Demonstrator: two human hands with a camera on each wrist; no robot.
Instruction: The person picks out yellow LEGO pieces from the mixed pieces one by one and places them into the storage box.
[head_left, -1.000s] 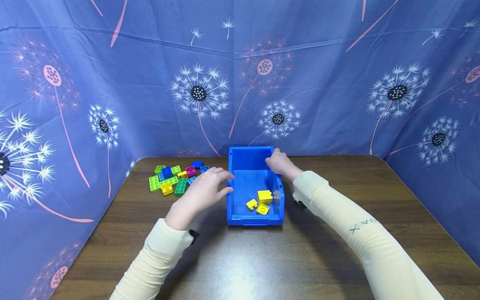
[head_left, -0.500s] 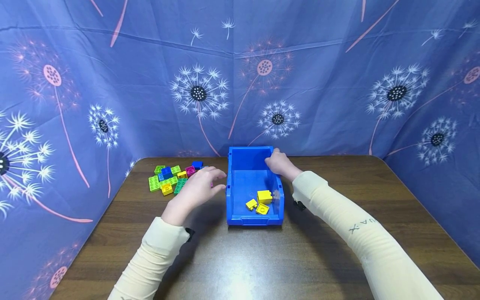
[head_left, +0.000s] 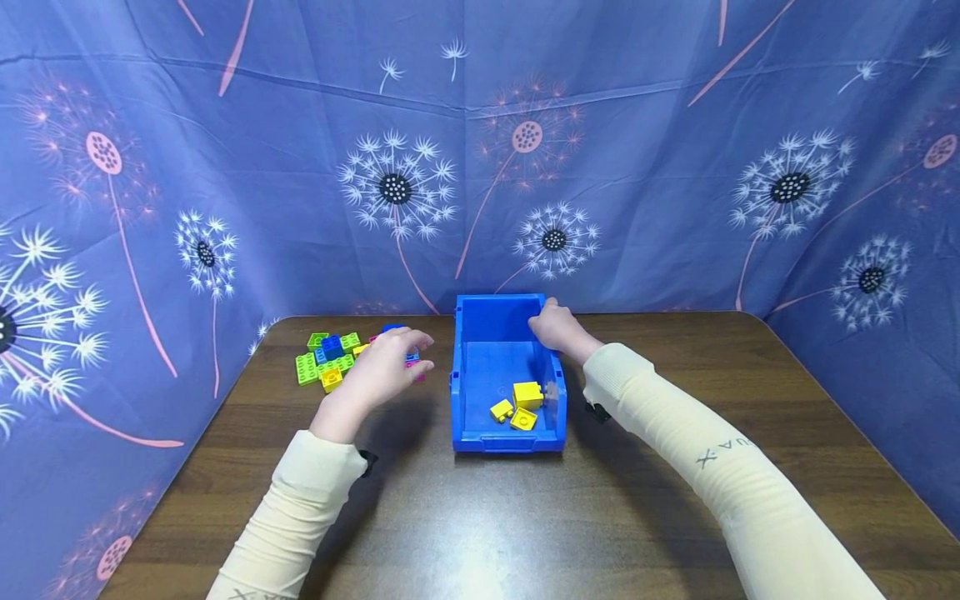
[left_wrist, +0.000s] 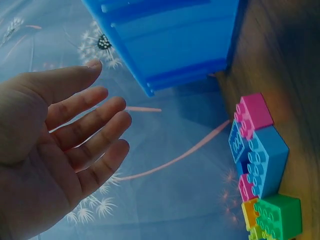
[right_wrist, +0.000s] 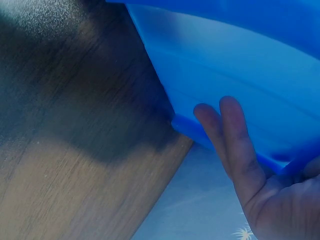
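Observation:
My right hand [head_left: 564, 327] grips the back right edge of a blue plastic bin [head_left: 495, 358]. In the right wrist view, two of its fingers [right_wrist: 234, 122] lie straight along the outer wall of the bin [right_wrist: 220, 70]. Inside the bin, near its low front, sit several yellow toy bricks [head_left: 528, 395]. My left hand [head_left: 375, 375] hovers left of the bin, empty, with fingers relaxed and thumb apart. It partly hides the pile of bricks in the head view. The left wrist view shows a pink brick [left_wrist: 257, 111], a light blue brick [left_wrist: 271, 155] and a green brick [left_wrist: 285, 215] beyond the open palm.
At the table's back left lie loose bricks, among them a lime green brick [head_left: 307, 368], a dark blue brick [head_left: 332, 347] and a yellow-orange brick [head_left: 331, 381]. The wooden table [head_left: 637, 517] ends against a blue dandelion-print cloth [head_left: 637, 167] behind the bin.
My left hand has moved left, away from the bin's left wall, and now overlaps more of the brick pile. My right hand and the bin stay in place.

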